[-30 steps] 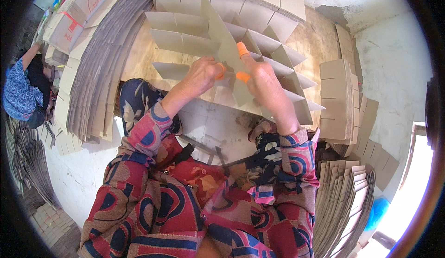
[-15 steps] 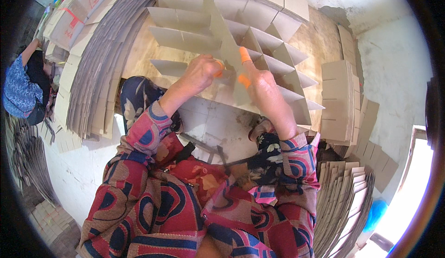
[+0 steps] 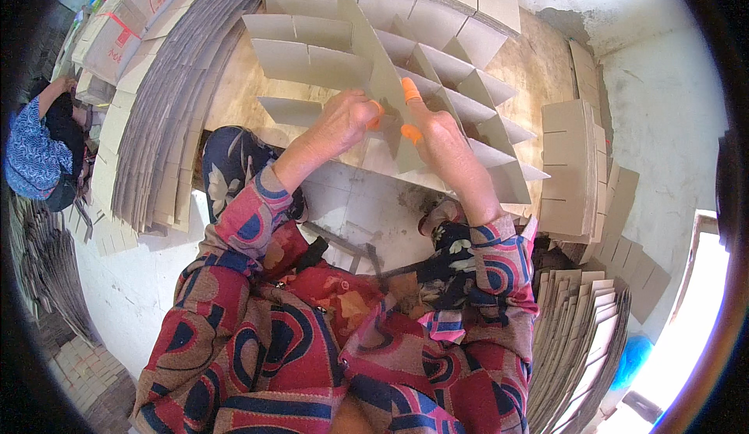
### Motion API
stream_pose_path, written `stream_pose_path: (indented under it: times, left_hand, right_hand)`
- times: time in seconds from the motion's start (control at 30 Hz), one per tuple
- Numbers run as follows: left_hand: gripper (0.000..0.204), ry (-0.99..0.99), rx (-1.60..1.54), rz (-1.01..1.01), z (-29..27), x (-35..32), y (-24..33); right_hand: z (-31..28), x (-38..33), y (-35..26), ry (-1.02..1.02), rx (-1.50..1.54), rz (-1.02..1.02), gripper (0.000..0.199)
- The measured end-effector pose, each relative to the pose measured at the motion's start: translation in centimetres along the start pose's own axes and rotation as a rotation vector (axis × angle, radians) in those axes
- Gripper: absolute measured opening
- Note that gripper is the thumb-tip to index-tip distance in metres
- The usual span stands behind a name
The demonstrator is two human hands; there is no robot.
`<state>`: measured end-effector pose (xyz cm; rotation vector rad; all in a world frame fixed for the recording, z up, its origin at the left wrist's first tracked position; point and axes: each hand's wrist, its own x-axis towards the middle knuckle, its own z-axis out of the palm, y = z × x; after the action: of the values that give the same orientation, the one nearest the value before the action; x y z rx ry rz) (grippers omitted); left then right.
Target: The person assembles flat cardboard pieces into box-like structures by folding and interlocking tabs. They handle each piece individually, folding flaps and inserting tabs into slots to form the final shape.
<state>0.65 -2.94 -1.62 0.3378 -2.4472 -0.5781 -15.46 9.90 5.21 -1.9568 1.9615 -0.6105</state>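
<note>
Cardboard everywhere. Floor [image 3: 367, 200] was pale concrete, dusty, with a brown sheet under the work; wall [image 3: 663, 106] at right was whitewashed and stained, bright opening at lower right.

Divider grid [image 3: 437, 83] of interlocked cardboard strips stood on the floor ahead of the knees. One long strip [image 3: 374, 59] ran diagonally across it, upright in the slots.

Left hand [image 3: 347, 118] was curled closed on the strip's near end, orange fingertip cover showing. Right hand [image 3: 437, 133] pinched the same strip from the other side, orange covers on thumb and forefinger. Hands just beside each other, strip between them.

Packages:
- Slotted strip stacks [image 3: 569, 161] at right, upright, tan, near the wall.
- Fanned stack [image 3: 585, 340] at lower right.
- Flat sheet pile [image 3: 179, 106] at left, layered on edge.
- Cartons [image 3: 125, 20] at upper left, pale with red print.

Another person [image 3: 39, 153] in blue patterned clothes at far left, well apart.
</note>
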Motion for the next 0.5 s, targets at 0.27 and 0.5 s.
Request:
stream_pose_path:
  times: [0.27, 0.5]
  left_hand:
    - [0.011, -0.110, -0.001, 0.002, -0.4, 0.0, -0.1]
    - [0.006, 0.029, 0.045, -0.019, -1.3, 0.6, 0.0]
  right_hand:
    - [-1.1, -0.6, -0.6, -0.013, 0.027, 0.065, 0.066]
    - [-0.7, -0.5, 0.3, -0.025, 0.081, 0.027, 0.069]
